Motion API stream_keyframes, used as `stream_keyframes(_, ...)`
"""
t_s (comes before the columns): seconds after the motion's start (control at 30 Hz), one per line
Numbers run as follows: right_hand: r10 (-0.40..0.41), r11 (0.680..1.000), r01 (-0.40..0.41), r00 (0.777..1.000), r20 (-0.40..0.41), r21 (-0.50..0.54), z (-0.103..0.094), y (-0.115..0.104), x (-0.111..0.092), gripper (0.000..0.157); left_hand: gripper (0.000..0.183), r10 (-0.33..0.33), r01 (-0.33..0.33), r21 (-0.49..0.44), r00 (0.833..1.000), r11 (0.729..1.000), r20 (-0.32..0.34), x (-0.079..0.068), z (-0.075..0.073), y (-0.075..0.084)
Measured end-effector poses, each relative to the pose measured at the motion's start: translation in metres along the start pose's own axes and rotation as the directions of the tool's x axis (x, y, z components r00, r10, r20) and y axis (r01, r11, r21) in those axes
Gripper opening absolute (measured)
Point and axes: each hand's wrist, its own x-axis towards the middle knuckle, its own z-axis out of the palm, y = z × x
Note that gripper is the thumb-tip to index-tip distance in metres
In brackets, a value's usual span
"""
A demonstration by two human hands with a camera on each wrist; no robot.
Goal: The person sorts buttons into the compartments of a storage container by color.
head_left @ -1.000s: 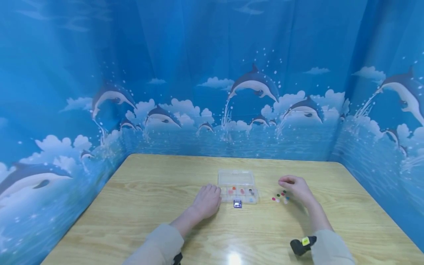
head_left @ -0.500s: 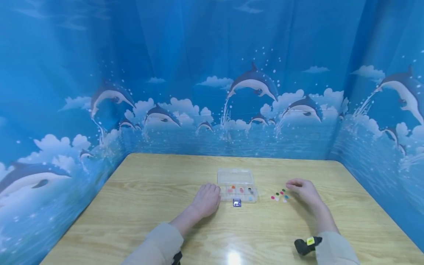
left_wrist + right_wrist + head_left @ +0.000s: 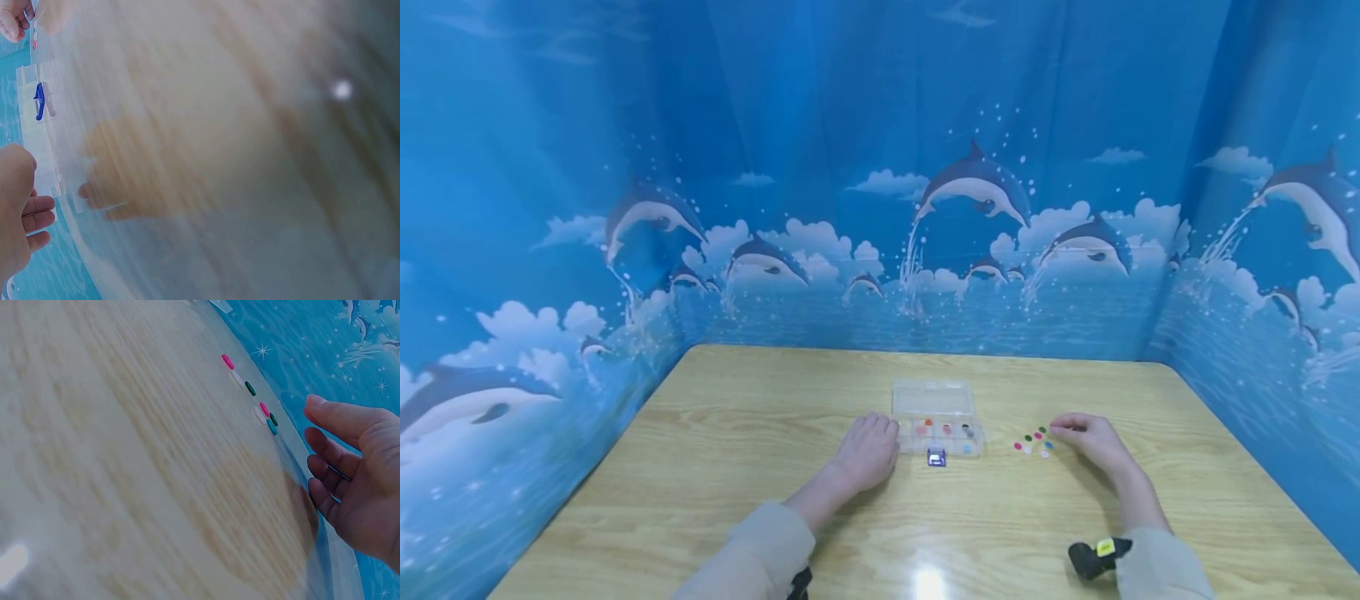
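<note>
A clear plastic compartment box [image 3: 908, 450] lies with its lid [image 3: 932, 397] folded back. Orange, pink, dark and light-blue small pieces sit in its compartments. At the box's left edge rests my left hand [image 3: 868, 454], fingers loosely bent; in the left wrist view, this hand [image 3: 19, 212] overlaps the box's near end. Right of the box, several small button-like discs [image 3: 1038, 436] in pink, green, white and blue lie on the table. My right hand [image 3: 1093, 440] is just right of them, its fingertips near the green disc. In the right wrist view, its thumb and fingers are apart, with nothing visible between them.
A blue-purple latch [image 3: 936, 457] sticks out from the box's front edge. The wooden table [image 3: 760, 400] reaches back to a blue dolphin-print curtain [image 3: 820, 317]. A black wrist camera [image 3: 1093, 558] sits by the right sleeve.
My right hand has moved right from above the discs to beside them, then lowered slightly. My left hand has stayed at the box.
</note>
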Motion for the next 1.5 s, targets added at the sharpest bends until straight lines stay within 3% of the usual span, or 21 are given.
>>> stream_keyframes(0.4, 0.014, 1.000, -0.014, 1.000, 0.028, -0.020, 0.0037, 0.0051, -0.0021, 0.038, 0.023, 0.022, -0.021, 0.019, 0.998, 1.000, -0.066, -0.0016, -0.0027, -0.0010)
stream_keyframes(0.67, -0.008, 1.000, 0.009, 0.999, 0.041, -0.028, 0.0055, 0.0076, -0.0016, 0.033, 0.025, 0.005, -0.005, 0.015, 1.000, 1.000, -0.006, 0.0008, 0.0016, -0.0004)
stream_keyframes(1.13, -0.099, 0.994, 0.101, 0.993, 0.059, -0.028, 0.0075, 0.0053, -0.0039, 0.025, 0.023, -0.008, 0.008, -0.010, 1.000, 1.000, 0.000, 0.0003, 0.0004, -0.0002)
stream_keyframes(1.5, -0.041, 0.998, 0.043, 0.998, 0.047, -0.040, 0.0076, 0.0052, -0.0012, 0.020, 0.023, -0.005, 0.005, 0.007, 1.000, 1.000, -0.003, 0.0003, 0.0002, 0.0002)
